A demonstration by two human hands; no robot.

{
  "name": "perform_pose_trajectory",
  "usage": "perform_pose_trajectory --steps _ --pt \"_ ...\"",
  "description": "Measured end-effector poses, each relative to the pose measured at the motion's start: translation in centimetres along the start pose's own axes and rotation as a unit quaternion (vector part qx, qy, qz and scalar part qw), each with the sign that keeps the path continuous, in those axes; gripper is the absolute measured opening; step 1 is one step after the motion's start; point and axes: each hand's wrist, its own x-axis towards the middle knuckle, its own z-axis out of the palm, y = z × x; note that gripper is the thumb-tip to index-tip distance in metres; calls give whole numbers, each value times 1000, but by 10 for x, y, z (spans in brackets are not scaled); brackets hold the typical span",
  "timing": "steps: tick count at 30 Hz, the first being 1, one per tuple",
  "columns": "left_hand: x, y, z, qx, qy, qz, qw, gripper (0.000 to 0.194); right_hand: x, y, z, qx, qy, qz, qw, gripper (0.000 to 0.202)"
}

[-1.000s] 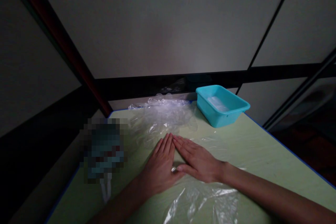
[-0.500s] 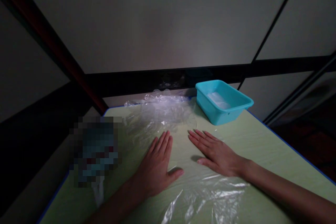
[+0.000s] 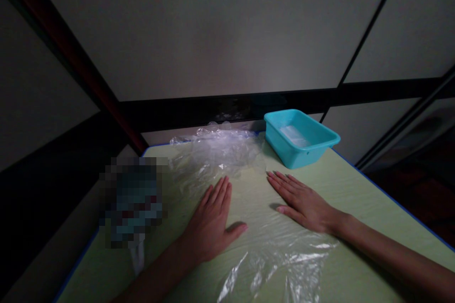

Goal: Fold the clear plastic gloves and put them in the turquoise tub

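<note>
The left hand (image 3: 210, 227) lies palm down and flat, its fingers straight and close side by side, the thumb stretched out toward the right; the right hand (image 3: 304, 206) lies in much the same way, spread flat with its fingers pointing up and to the left, its thumb held away from them; the two hands are well apart, thumbs facing each other across the gap; between and below them a clear plastic sheet (image 3: 270, 265) lies on the table, fairly smooth between the hands and creased and shiny nearer the person; how far it runs beneath each palm I cannot tell; beyond the fingertips a crumpled heap of clear plastic (image 3: 220, 149) sits at the table's far edge; to its right, just beside it, stands a turquoise basin (image 3: 302, 156) with something whitish (image 3: 294, 136) inside; on the left is a blurred-out item (image 3: 135, 203), white strips (image 3: 138, 258) hanging below it; the pale green table (image 3: 369, 232) has a blue edge; behind rises a grey panel (image 3: 227, 33) with a black band (image 3: 185, 112) across it.
</note>
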Motion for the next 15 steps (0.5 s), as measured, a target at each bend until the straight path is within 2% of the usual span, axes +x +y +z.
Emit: perform_pose_trajectory --steps 5,11,15 --pt "-1 1 0 0 4 3 1000 82 -6 5 -3 0 -12 1 1000 63" --pt "-1 1 1 -3 4 3 1000 82 -34 29 -5 -16 -8 58 998 60" --pt "-1 0 2 3 7 3 1000 81 -44 34 -6 -1 5 73 997 58"
